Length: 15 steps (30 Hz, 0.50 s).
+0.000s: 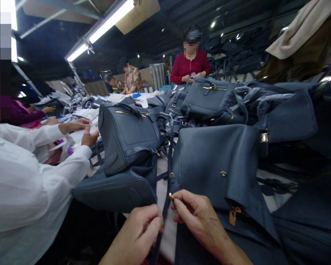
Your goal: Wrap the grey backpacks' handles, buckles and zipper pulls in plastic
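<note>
A dark blue leather bag [206,158] lies in front of me, with a gold turn-lock fitting [223,174] on its face and a gold padlock [232,217] hanging at its lower edge. Between thumb and forefinger, my right hand [198,215] pinches a small gold metal clasp [171,197]; its exact kind is hard to make out. My left hand [142,228] is closed, its fingertips at a narrow dark strap [165,206] that runs down beside the bag. Part of the strap is hidden behind those fingers. A gold ring [171,176] sits on the bag's left edge.
Another blue bag [135,129] with a gold zip rests on the left, atop a further bag [116,189]. More bags [206,97] pile up behind. At my left, a person in a white sleeve [71,165] handles something white. A person in red [191,68] stands across the table.
</note>
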Available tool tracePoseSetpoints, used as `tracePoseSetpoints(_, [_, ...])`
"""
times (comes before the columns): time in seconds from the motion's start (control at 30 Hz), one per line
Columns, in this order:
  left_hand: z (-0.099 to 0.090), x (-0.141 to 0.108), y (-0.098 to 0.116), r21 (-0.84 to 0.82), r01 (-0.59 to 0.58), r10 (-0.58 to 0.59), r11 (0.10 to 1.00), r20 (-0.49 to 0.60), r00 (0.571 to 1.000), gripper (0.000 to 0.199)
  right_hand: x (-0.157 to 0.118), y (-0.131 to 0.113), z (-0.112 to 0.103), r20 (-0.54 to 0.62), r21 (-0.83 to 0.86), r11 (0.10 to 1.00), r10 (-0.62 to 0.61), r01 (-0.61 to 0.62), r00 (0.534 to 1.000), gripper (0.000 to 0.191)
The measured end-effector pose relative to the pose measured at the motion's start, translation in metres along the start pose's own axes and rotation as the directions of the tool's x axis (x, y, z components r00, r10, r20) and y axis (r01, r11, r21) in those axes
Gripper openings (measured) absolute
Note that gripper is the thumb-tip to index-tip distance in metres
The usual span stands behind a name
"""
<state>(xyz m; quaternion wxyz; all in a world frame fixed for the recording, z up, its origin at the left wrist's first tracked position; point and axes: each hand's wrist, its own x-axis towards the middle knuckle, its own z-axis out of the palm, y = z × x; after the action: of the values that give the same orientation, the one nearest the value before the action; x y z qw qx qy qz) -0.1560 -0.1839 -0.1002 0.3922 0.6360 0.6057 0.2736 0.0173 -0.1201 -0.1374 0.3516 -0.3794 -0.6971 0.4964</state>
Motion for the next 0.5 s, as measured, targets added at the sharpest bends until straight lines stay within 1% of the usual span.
tracePoseSetpoints(0.07, [-0.010, -0.014, -0.007, 0.191, -0.038, 0.033, 0.981, 0.029, 0.999, 0.032, 0.001, -0.002, -0.002, 0.025, 0.069, 0.998, 0.002, -0.004, 1.000, 0.024])
tracePoseSetpoints(0.1, [-0.014, -0.021, -0.013, 0.238, -0.054, 0.046, 0.970, 0.038, 0.998, 0.032, 0.001, -0.003, -0.003, 0.037, 0.114, 0.993, 0.001, -0.005, 0.999, 0.023])
tracePoseSetpoints(0.2, [-0.020, -0.039, -0.033, 0.286, -0.088, 0.062, 0.954, 0.100, 0.993, 0.022, 0.001, -0.008, -0.011, 0.033, 0.272, 0.962, 0.009, -0.017, 0.999, 0.022])
tracePoseSetpoints(0.27, [-0.020, -0.048, -0.044, 0.306, -0.094, 0.039, 0.947, 0.181, 0.983, 0.020, -0.004, -0.015, -0.022, -0.010, 0.365, 0.931, 0.028, -0.023, 1.000, 0.020])
tracePoseSetpoints(0.33, [-0.015, -0.053, -0.051, 0.334, -0.105, 0.010, 0.937, 0.276, 0.961, 0.023, -0.020, -0.026, -0.038, -0.047, 0.419, 0.907, 0.054, -0.029, 0.997, 0.018])
tracePoseSetpoints(0.37, [-0.011, -0.054, -0.054, 0.342, -0.135, 0.024, 0.930, 0.309, 0.951, 0.023, -0.032, -0.032, -0.046, -0.055, 0.422, 0.906, 0.067, -0.037, 0.996, 0.016])
tracePoseSetpoints(0.4, [-0.007, -0.054, -0.055, 0.337, -0.188, 0.072, 0.923, 0.327, 0.942, 0.023, -0.047, -0.037, -0.055, -0.056, 0.399, 0.916, 0.079, -0.050, 0.995, 0.014])
tracePoseSetpoints(0.43, [-0.003, -0.054, -0.056, 0.319, -0.261, 0.153, 0.911, 0.327, 0.933, 0.022, -0.065, -0.039, -0.063, -0.057, 0.341, 0.938, 0.092, -0.068, 0.994, 0.013])
tracePoseSetpoints(0.47, [0.002, -0.053, -0.056, 0.299, -0.345, 0.252, 0.890, 0.309, 0.917, 0.022, -0.086, -0.039, -0.070, -0.065, 0.250, 0.965, 0.102, -0.083, 0.993, 0.013])
tracePoseSetpoints(0.5, [0.006, -0.051, -0.055, 0.286, -0.429, 0.351, 0.857, 0.284, 0.892, 0.021, -0.109, -0.035, -0.075, -0.091, 0.132, 0.987, 0.107, -0.094, 0.990, 0.012])
